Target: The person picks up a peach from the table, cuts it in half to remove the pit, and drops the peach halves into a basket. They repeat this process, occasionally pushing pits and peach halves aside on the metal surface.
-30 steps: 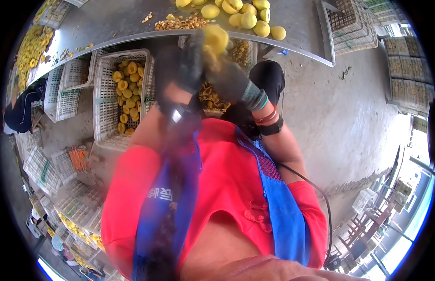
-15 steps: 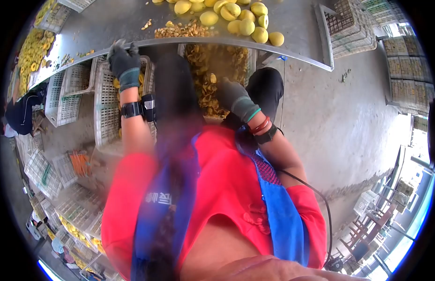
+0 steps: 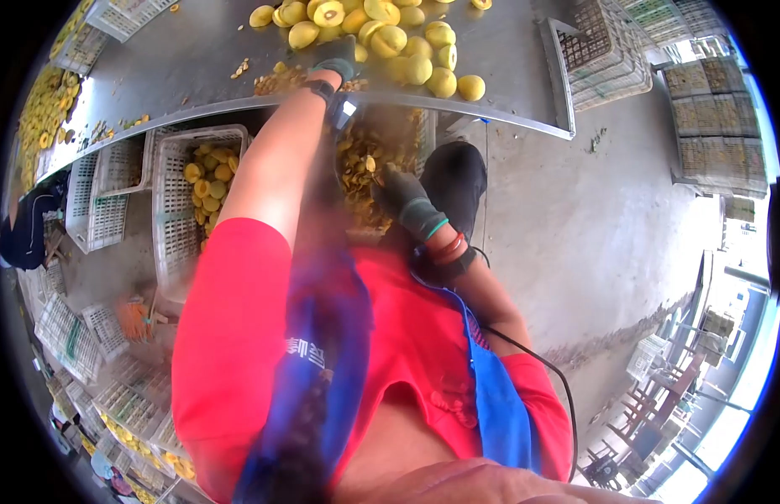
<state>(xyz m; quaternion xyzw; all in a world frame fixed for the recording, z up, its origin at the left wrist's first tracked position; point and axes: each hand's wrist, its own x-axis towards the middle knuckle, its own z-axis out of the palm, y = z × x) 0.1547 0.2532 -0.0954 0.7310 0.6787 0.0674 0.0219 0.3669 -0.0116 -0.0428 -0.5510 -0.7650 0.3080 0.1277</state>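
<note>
My left hand (image 3: 338, 55), in a dark grey glove, reaches over the metal table to the near edge of a pile of yellow peaches (image 3: 391, 40); its fingers are blurred among the fruit. Some peaches show cut faces. Beside that wrist lies a heap of brown pits and scraps (image 3: 276, 82). My right hand (image 3: 400, 195), also gloved, is low in front of my right knee, its fingers curled; what they hold I cannot make out. Below the table edge, brown and yellow peelings (image 3: 360, 168) fill a container next to this hand.
A white plastic crate (image 3: 160, 210) with yellow peach halves (image 3: 210, 189) stands on the floor at my left. The table's metal rim (image 3: 474, 109) runs across in front of me. Stacked crates (image 3: 608, 59) stand at the right. A dark-clothed person (image 3: 28, 223) is at far left.
My left hand has moved from the table's edge above the white crate, forward and right to the peaches. My right hand stays low, shifted slightly. The view has turned a little.
</note>
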